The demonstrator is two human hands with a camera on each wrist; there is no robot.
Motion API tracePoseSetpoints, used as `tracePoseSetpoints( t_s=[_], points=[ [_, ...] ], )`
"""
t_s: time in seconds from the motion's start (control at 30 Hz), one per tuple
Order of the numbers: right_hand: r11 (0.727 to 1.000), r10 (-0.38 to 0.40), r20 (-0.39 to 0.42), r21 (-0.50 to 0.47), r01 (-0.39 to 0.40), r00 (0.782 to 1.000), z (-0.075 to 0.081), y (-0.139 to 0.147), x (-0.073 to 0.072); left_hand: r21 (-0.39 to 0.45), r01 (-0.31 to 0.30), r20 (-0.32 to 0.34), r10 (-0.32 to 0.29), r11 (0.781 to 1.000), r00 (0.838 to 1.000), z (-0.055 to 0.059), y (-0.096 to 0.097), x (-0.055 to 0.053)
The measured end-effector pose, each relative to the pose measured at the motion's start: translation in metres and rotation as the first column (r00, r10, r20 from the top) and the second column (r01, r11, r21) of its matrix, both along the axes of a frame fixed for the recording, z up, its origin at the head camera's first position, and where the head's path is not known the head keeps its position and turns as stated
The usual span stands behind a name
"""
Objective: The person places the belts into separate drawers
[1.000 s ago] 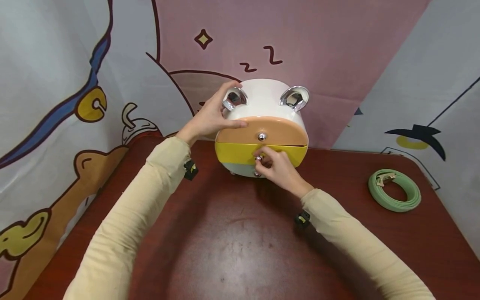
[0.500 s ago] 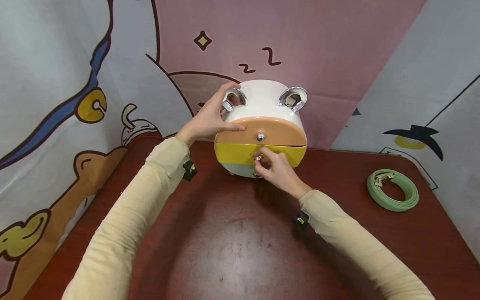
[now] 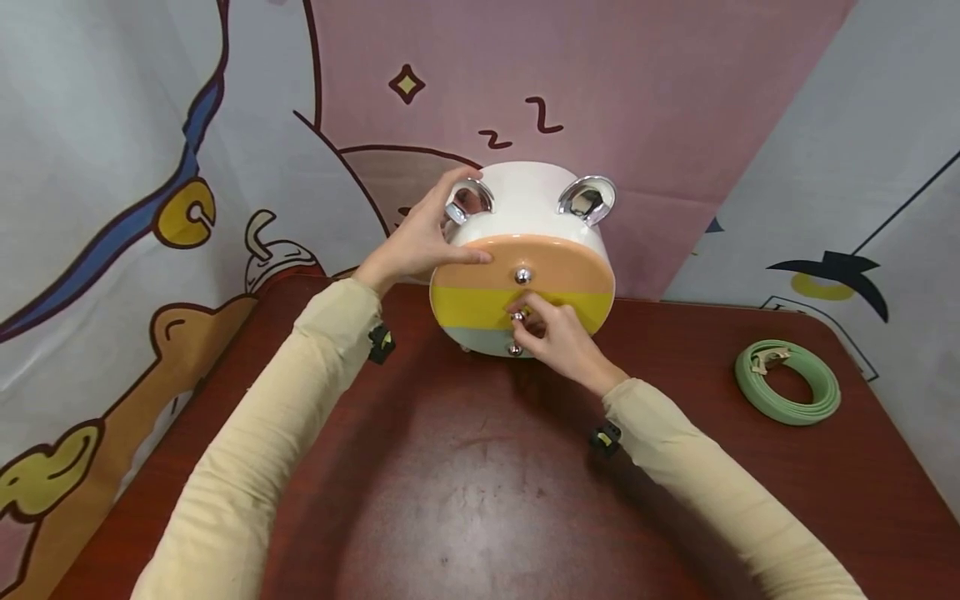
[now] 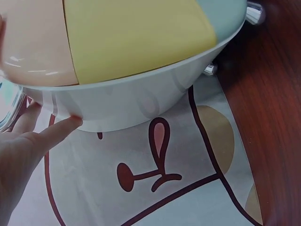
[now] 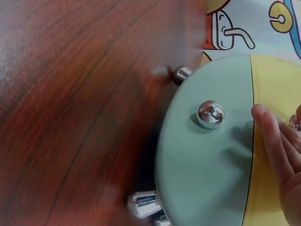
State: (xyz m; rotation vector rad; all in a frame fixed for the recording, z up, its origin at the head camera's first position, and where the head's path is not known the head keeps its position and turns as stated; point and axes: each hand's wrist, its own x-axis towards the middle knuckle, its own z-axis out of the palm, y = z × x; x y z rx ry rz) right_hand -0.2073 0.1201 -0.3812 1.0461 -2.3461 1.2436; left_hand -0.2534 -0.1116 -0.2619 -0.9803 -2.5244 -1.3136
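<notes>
A small white drawer box [image 3: 528,196] with two shiny silver ears stands at the back of the table. Its front has an orange drawer [image 3: 480,271], a yellow drawer [image 3: 465,307] and a pale green drawer [image 5: 202,160], each with a round silver knob. My left hand [image 3: 420,237] grips the box's upper left, thumb on the orange front and other fingers around the ear and side. With thumb and forefinger, my right hand [image 3: 558,337] pinches the yellow drawer's knob [image 3: 518,317]. The yellow front sits flush with its neighbours.
A coiled green belt [image 3: 787,382] with a metal buckle lies on the right of the dark red-brown table [image 3: 465,500]. Cartoon-printed cloth [image 3: 615,92] hangs right behind the box and along the sides. Short silver feet [image 5: 145,204] hold up the box.
The yellow drawer has gone in slightly, and the dark gap along its top right edge has closed. Both hands keep their hold on the box and knob.
</notes>
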Motion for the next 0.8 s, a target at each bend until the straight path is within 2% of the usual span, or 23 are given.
tracePoseSetpoints(
  t_s=[0.17,0.27,0.6,0.7,0.8],
  points=[
    [1.000,-0.006,-0.031,0.014,0.006,0.999,-0.003,0.000,0.000,0.034,0.006,0.007,-0.006,0.999,1.000,0.013,0.005,0.020],
    [1.000,0.005,-0.031,0.016,-0.004,1.000,-0.004,0.000,0.001,0.031,-0.003,-0.001,0.003,1.000,1.000,0.017,0.006,0.025],
    [0.992,0.033,0.035,0.123,-0.037,0.999,-0.011,0.013,0.012,0.047,0.015,-0.012,-0.014,0.999,1.000,0.016,0.007,0.025],
    [0.988,0.029,0.014,0.150,-0.031,0.999,-0.016,0.016,0.016,0.046,0.014,-0.018,-0.013,0.999,1.000,0.016,0.006,0.025],
    [0.982,0.014,-0.040,0.187,-0.006,0.999,-0.022,0.018,0.018,0.039,0.006,-0.015,-0.005,0.999,1.000,0.017,0.006,0.026]
  ],
)
